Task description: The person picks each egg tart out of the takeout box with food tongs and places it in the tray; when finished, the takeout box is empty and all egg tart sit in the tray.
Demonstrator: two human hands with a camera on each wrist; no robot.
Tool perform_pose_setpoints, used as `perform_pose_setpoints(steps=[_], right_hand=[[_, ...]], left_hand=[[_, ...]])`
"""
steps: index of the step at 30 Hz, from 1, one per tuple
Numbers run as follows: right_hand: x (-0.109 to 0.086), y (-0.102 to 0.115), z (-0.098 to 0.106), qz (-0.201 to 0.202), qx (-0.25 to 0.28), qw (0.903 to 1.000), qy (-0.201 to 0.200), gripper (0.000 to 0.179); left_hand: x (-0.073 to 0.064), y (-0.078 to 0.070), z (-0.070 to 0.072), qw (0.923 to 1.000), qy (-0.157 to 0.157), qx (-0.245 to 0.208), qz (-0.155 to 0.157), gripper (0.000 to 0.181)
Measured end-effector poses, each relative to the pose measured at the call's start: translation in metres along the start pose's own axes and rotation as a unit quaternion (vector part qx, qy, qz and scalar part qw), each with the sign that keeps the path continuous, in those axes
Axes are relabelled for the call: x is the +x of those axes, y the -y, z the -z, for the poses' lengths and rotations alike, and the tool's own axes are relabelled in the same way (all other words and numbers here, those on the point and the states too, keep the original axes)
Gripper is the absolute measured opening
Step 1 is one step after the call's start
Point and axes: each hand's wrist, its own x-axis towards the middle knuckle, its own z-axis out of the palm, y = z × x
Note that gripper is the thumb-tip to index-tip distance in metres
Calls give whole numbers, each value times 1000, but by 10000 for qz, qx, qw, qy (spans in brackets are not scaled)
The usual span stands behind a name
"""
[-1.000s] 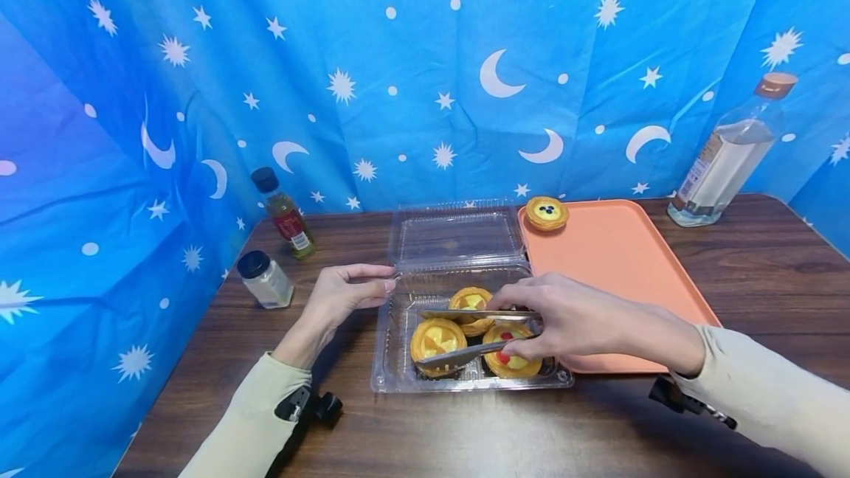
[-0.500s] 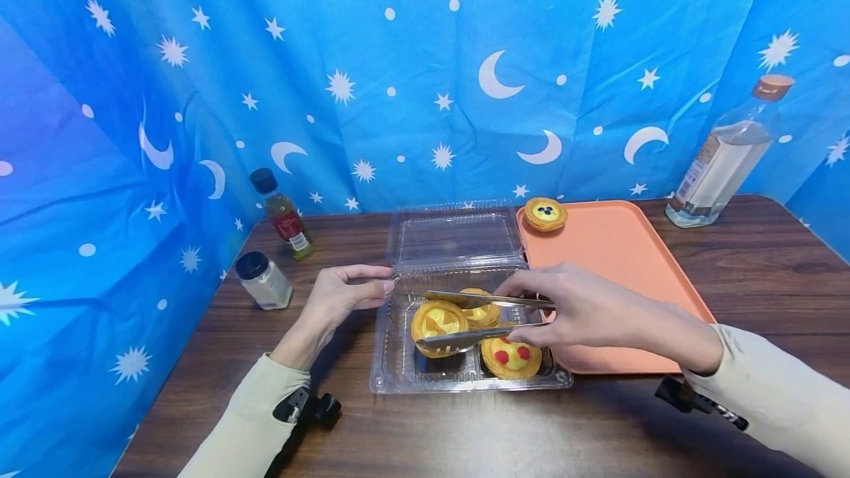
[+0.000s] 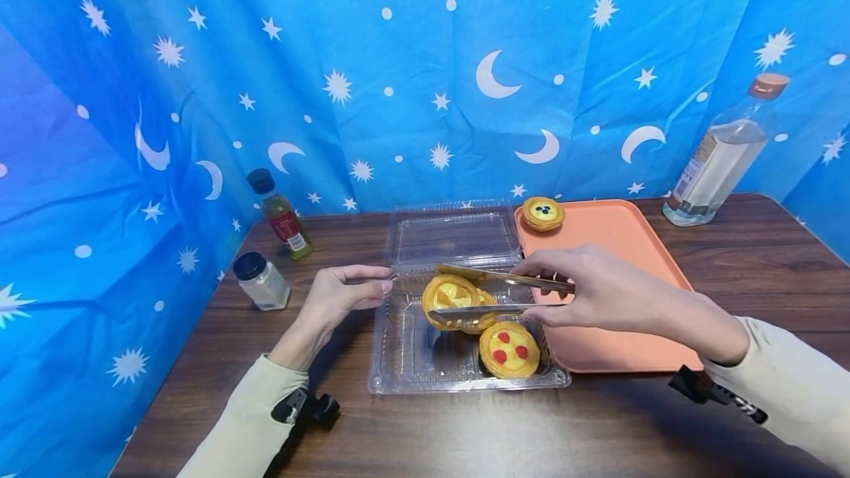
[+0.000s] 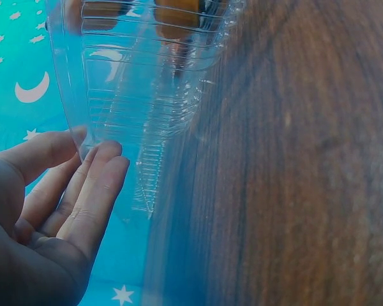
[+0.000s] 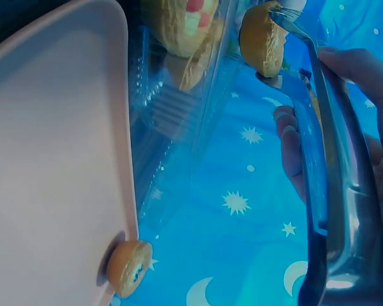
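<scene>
My right hand [image 3: 598,297] holds metal tongs [image 5: 345,242]. Their tips grip an egg tart [image 3: 446,293] topped with yellow fruit pieces, which the right wrist view shows raised above the box. Below is a clear plastic hinged box [image 3: 465,387], its lid folded back. Inside it sit a tart with red berries [image 3: 510,351] at front right and another yellow tart [image 3: 487,323], partly hidden behind the lifted one. The thumb and fingers of my left hand [image 3: 341,295] pinch the box's left rim, seen also in the left wrist view.
An orange tray [image 3: 617,249] stands right beside the box, with a blueberry-topped tart [image 3: 543,214] at its far left corner. At left are a black-capped jar [image 3: 263,282] and a small sauce bottle [image 3: 285,220]. A tall clear bottle [image 3: 720,161] stands at back right.
The right hand and tongs have moved up and right, lifting the yellow fruit tart from the box's front left. The berry tart is now uncovered. The left hand stays at the rim.
</scene>
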Motion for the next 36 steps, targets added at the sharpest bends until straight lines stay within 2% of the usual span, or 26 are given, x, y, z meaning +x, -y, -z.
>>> perform_pose_setpoints(steps=[6,14,25,32,36], right_hand=[[-4,-5,9,-68,-93,9997,-202,40],[-10,-17,23,130,-223,9981,-560,41],[-26,-36,38,-417,-858,9917,-858,47],[-34,-49,46,-609,-1232,9853,-1014,50],[-39,-56,51,-950,-1394,9800,-1059,49]], left_hand=[[-1,0,0,10000,-9,13,-22,31],[-2,0,1,10000,14,27,-43,31],[-2,0,0,10000,21,1,-62,30],[-1,1,1,10000,42,9,-53,30],[-1,1,0,10000,30,10,-53,30]])
